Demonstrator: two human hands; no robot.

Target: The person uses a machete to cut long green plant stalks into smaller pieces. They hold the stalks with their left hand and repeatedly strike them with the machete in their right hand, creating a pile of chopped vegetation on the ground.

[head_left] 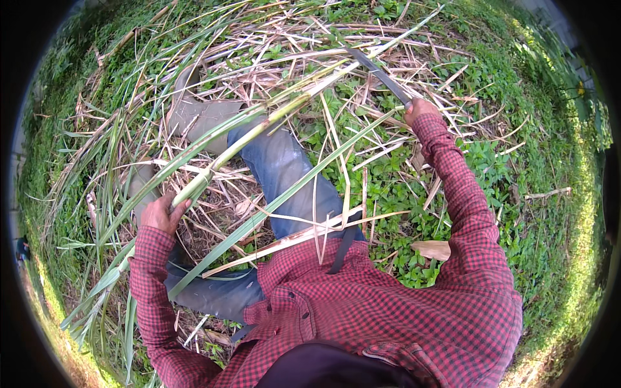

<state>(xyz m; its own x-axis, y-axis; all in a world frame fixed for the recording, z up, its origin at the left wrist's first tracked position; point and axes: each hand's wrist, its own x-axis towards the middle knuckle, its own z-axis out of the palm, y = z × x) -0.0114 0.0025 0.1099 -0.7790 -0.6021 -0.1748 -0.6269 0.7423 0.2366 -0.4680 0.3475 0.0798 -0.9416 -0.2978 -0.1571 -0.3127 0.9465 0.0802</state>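
My left hand (162, 214) is closed round the lower part of a long green cane-like stalk (278, 114) with narrow leaves. From there the stalk slants up and to the right, across my legs. My right hand (421, 108), at the upper right, grips the handle of a machete (383, 77). Its dark blade points up and to the left, and its tip end lies near or against the upper part of the stalk; I cannot tell whether they touch. A long green leaf (297, 184) hangs over my thigh, and dry leaf strips (291, 240) lie across my lap.
My legs in blue jeans (284, 169) and mud-coloured boots (204, 121) rest on the ground among cut dry stalks (284, 48). More green stalks and leaves (107, 161) are heaped at the left. Low green plants (491, 174) grow at the right.
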